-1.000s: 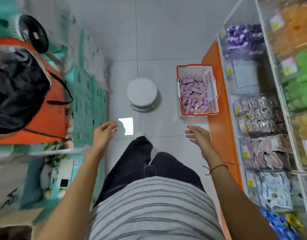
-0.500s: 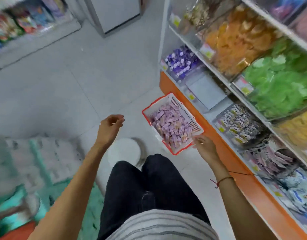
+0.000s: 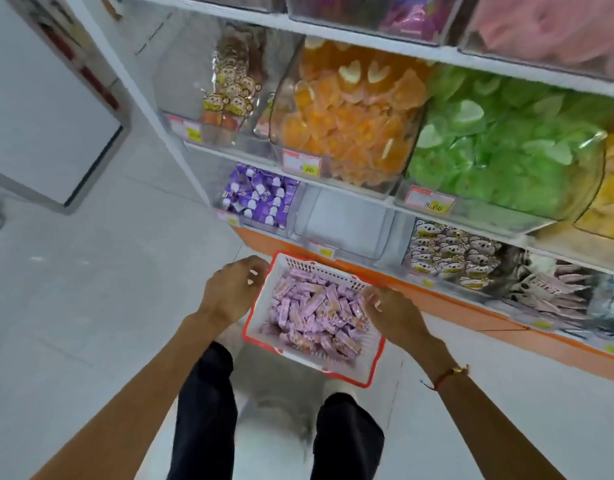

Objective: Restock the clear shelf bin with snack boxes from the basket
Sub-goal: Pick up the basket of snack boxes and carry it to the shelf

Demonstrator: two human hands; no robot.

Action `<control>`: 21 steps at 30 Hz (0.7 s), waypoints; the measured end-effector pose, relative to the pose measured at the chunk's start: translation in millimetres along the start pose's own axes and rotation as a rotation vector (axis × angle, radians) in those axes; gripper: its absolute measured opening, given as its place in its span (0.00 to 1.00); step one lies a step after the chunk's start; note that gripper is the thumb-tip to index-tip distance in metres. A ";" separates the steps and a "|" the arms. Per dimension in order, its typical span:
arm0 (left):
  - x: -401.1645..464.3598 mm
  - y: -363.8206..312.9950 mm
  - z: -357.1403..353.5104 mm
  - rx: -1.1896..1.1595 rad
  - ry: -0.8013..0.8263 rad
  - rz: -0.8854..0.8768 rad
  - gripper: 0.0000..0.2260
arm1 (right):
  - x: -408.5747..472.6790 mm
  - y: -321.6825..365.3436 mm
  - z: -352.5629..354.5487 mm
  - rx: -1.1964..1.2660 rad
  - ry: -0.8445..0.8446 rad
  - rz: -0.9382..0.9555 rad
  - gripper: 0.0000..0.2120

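Two hands at the basket (image 3: 260,320).
We note left hand (image 3: 229,292) and right hand (image 3: 395,315) curled at opposite rims; grip unclear, snack boxes (image 3: 316,313) inside.

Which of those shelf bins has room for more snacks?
The clear bin between the purple packets and the bear-faced packets looks bare. The orange sweets and green sweets above are packed.

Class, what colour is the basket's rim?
Red-orange, on the white basket; seen in the head view.
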State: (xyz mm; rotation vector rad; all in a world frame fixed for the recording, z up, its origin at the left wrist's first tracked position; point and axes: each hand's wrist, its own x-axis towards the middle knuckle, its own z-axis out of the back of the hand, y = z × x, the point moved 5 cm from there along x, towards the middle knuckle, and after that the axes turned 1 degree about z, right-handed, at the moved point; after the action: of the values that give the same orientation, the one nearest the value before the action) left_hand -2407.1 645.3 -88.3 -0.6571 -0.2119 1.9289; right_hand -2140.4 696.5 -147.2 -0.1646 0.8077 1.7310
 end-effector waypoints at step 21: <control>224.6 45.2 -216.0 0.306 -0.473 -0.998 0.13 | 220.2 -45.2 -138.7 -0.467 -0.851 0.180 0.12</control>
State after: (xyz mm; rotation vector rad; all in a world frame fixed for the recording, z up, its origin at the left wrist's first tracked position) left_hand -2397.3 793.1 -366.2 0.1408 -0.4308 1.0688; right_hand -2213.0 795.5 -381.0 0.3315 -0.2125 1.8951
